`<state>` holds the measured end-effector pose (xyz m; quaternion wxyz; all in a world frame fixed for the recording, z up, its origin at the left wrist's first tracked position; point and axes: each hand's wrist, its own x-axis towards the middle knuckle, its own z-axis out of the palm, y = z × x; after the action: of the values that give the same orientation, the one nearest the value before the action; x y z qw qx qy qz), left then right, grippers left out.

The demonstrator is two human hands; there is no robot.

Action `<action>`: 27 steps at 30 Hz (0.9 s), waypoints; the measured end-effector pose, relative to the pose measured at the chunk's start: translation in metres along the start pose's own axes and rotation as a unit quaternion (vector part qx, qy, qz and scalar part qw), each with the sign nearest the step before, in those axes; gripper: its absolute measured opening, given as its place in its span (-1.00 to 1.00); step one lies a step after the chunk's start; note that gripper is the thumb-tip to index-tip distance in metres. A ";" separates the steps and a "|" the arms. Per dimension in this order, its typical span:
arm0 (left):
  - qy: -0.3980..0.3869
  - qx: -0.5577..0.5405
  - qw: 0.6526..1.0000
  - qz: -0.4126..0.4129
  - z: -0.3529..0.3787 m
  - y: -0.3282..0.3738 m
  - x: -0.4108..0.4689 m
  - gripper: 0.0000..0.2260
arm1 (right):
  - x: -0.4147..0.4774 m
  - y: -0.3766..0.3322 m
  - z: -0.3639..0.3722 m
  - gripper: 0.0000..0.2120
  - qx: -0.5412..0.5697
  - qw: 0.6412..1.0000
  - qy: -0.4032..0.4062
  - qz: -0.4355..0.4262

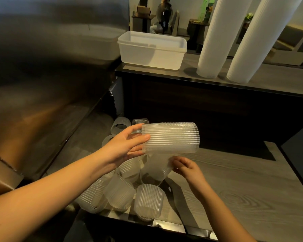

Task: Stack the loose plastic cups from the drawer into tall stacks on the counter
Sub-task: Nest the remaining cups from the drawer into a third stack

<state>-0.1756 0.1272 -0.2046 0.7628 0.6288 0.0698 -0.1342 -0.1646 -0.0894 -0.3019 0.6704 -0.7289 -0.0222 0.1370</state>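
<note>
Above loose cups point(149, 199), left hand point(124, 145) holds ribbed, frosted stack point(171, 137) — sideways.

The grey counter point(276, 74) bears a white tub point(150, 53), one tall cup stack point(215, 37) and a second stack point(257, 42).

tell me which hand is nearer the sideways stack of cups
Left. The left hand grips the sideways stack at one end; the right hand is just below it, pinching the rim of a loose cup.
</note>
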 end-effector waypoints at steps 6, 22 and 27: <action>0.005 -0.005 1.000 -0.005 0.000 0.000 0.000 -0.56 | -0.014 -0.003 -0.032 -0.36 0.153 0.987 0.056 -0.020; 0.005 -0.003 1.000 -0.029 0.002 -0.001 -0.003 -0.36 | -0.033 -0.050 -0.060 -0.80 0.181 0.959 0.192 -0.100; -0.003 0.009 0.999 -0.038 0.002 0.000 -0.004 -0.33 | -0.036 -0.049 -0.046 -0.55 0.123 0.972 0.145 -0.135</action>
<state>-0.1796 0.1253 -0.2030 0.7516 0.6322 0.0901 -0.1655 -0.1813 -0.1372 -0.2449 0.7635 -0.6430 -0.0058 -0.0599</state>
